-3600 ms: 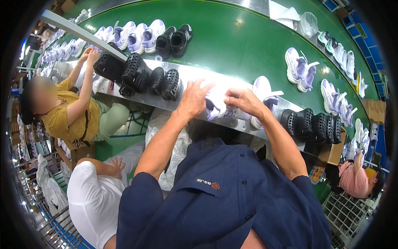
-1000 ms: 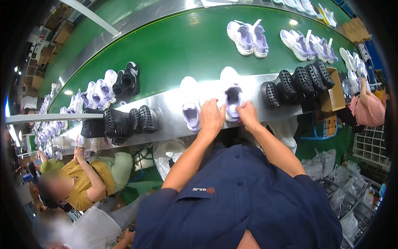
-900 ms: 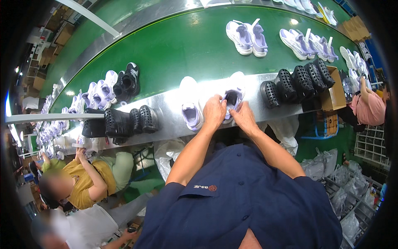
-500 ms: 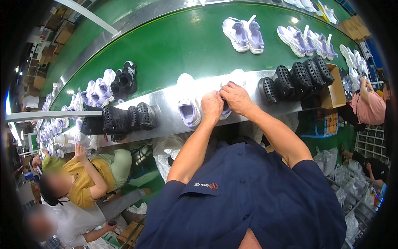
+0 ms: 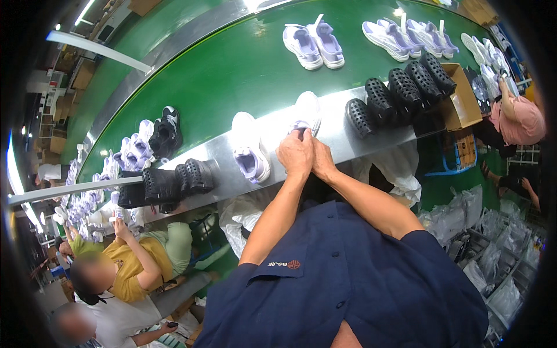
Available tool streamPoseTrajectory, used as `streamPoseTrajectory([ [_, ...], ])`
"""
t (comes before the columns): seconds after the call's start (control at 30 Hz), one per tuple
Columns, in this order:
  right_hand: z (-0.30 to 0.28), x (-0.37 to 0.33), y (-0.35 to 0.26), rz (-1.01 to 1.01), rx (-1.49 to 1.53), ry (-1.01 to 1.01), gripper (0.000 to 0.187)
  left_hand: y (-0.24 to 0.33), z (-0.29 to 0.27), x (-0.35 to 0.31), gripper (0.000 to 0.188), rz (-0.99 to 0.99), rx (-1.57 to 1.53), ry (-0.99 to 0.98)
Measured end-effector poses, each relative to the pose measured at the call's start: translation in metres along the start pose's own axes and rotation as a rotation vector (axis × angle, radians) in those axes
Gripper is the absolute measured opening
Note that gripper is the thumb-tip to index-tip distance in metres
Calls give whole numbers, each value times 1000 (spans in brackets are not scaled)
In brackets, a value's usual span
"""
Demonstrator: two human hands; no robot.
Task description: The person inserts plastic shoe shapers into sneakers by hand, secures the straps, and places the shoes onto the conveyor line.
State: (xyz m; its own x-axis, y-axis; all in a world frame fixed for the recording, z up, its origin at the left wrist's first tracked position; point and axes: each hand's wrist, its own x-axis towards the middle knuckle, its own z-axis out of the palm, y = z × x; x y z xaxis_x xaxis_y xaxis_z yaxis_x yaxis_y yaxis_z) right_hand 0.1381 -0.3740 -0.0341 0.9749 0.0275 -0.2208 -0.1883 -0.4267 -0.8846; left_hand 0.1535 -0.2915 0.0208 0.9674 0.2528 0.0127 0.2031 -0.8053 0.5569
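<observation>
A white sneaker with a lavender collar [image 5: 307, 109] lies on the metal ledge in front of me, toe pointing away. My left hand [image 5: 295, 153] is closed at its opening, fingertips pinching the collar. Pressed against it on the right is my right hand [image 5: 322, 159], also closed at the shoe's heel end; its fingertips are partly hidden. Both hands cover the heel. Just left, apart from my hands, a matching sneaker [image 5: 252, 163] rests on the ledge with its lavender lining showing.
Black perforated shoe forms [image 5: 380, 100] line the ledge at right, beside a cardboard box [image 5: 461, 98]. More black forms [image 5: 194, 176] stand at left. Sneaker pairs [image 5: 313, 45] sit on the green belt [image 5: 232, 69]. Co-workers [image 5: 136, 261] are at left and right.
My hands have come closer together at the sneaker's heel, the right one lower and nearer the left. The whole view has shifted slightly.
</observation>
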Motion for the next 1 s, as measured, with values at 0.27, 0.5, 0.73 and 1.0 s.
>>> streamPoseTrajectory([
  [0.27, 4, -1, 3, 103, 92, 51, 29, -24, 0, 8, 35, -73, -155, 27],
  [0.5, 1, 12, 31, 20, 129, 61, 25, -33, 13, 3, 24, 198, 93, 177],
  [0.73, 18, 20, 24, -2, -93, -167, 27, -53, 23, -11, 16, 218, -250, 28],
  [1.0, 31, -18, 2, -94, 80, -130, 27, -57, -18, -25, 25, 67, -165, -118],
])
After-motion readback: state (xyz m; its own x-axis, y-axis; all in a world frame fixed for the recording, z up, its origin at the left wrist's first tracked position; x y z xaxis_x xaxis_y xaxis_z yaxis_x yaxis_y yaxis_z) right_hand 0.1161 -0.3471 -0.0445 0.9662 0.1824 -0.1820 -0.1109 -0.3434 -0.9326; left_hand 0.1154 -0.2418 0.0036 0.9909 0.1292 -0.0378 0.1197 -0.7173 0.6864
